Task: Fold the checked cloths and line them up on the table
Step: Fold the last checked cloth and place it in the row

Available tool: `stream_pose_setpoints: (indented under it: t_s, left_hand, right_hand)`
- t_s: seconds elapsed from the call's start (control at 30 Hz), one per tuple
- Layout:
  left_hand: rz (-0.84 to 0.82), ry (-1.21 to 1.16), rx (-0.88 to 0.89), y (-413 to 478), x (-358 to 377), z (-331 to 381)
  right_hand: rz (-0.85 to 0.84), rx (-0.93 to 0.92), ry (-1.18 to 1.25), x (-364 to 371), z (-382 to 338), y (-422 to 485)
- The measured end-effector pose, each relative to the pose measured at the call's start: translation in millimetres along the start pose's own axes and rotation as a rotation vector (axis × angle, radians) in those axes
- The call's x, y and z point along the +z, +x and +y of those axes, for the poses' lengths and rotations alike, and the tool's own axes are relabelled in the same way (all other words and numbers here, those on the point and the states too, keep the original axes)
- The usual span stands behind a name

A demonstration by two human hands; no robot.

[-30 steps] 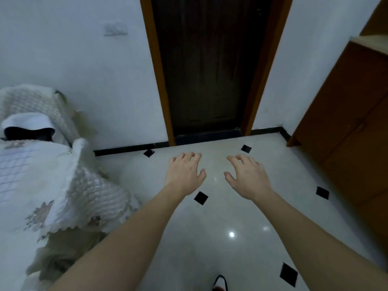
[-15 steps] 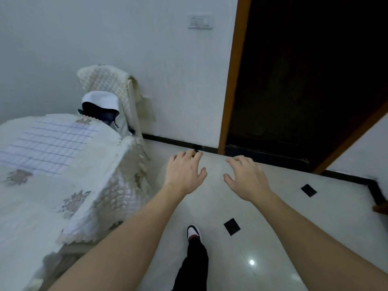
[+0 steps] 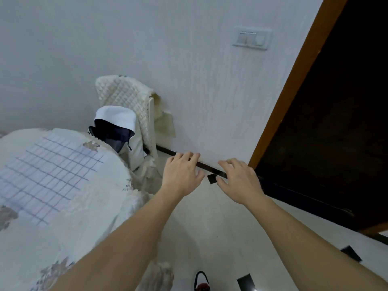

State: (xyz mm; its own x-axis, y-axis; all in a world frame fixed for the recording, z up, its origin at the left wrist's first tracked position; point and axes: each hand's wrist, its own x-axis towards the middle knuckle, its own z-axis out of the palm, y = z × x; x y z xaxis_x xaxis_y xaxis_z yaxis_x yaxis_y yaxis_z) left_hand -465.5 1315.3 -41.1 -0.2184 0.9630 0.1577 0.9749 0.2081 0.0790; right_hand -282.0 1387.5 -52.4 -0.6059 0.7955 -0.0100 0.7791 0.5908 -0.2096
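The person's left hand and right hand were held out side by side, palms down. The fingers were loosely spread and gripped nothing. Both hung in the air above the pale floor, touching no object.

To the left of the left forearm stood the table, draped in a white quilted tablecloth. One checked cloth, white with thin dark lines, lay flat on the tabletop, well apart from both hands. Whether it was one layer or several could not be told.

Judging by this, the work was at the approach step, with no fold in hand. The next move would call for turning to the table, bringing both hands over the cloth and pinching two corners of one edge. The loose tablecloth underneath could drag along if it were caught as well.

No basket, box or other container was in view. Beyond the table, a chair with a quilted cover held a white hooded garment; its dark-lined hood gaped open, contents unclear. A light switch sat on the wall, a dark door stood at the right, and the toe of a shoe showed at the bottom edge.
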Motion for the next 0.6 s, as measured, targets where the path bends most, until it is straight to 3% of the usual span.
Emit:
stream_pose_setpoints:
  t_s: [0.4,0.6]
  left_hand:
    - [0.007,-0.003,-0.224,144,32,-86]
    - [0.033,0.057,-0.394,242,31,-134]
  right_hand:
    - [-0.031,-0.213,-0.008,5,-2,214]
    - [-0.041,-0.417,0.013,-6,-20,357]
